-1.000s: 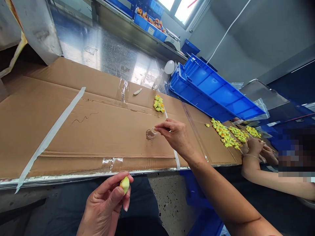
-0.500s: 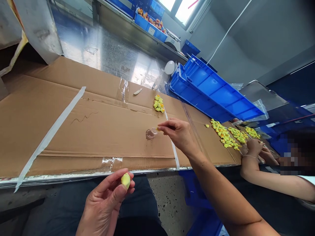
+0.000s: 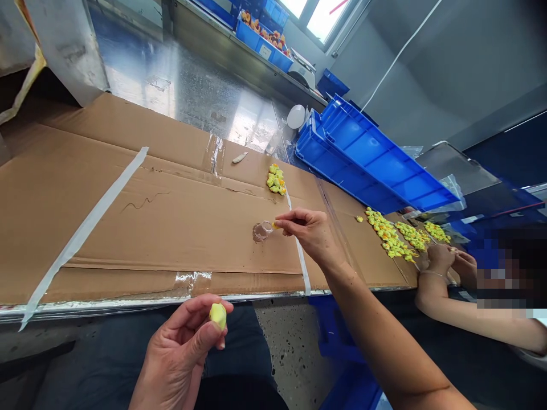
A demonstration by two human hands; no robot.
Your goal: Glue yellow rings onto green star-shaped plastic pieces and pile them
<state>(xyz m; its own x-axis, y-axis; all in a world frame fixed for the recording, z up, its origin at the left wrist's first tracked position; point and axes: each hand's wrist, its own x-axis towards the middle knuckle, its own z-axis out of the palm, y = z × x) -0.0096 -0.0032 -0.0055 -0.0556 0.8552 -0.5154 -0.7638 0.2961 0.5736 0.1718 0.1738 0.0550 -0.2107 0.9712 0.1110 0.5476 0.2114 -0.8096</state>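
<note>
My left hand (image 3: 183, 353) is below the table edge, pinching a small yellow-green piece (image 3: 217, 315) between thumb and fingers. My right hand (image 3: 310, 233) reaches over the cardboard (image 3: 128, 216) on the table. Its fingertips pinch a tiny orange bit (image 3: 274, 225) right at a small clear round dish (image 3: 260, 231). A little heap of yellow-green pieces (image 3: 276, 179) lies farther back on the cardboard, apart from both hands.
Stacked blue crates (image 3: 367, 159) stand at the back right. Another person's hands (image 3: 444, 259) work at rows of yellow pieces (image 3: 395, 236) on the right. A white tape strip (image 3: 81, 239) crosses the cardboard; a small blade (image 3: 239, 158) lies behind. A white cup (image 3: 296, 117) stands near the crates.
My right hand has shifted slightly right beside the dish, still pinching. My left hand has turned the yellow-green piece a little and sunk slightly.
</note>
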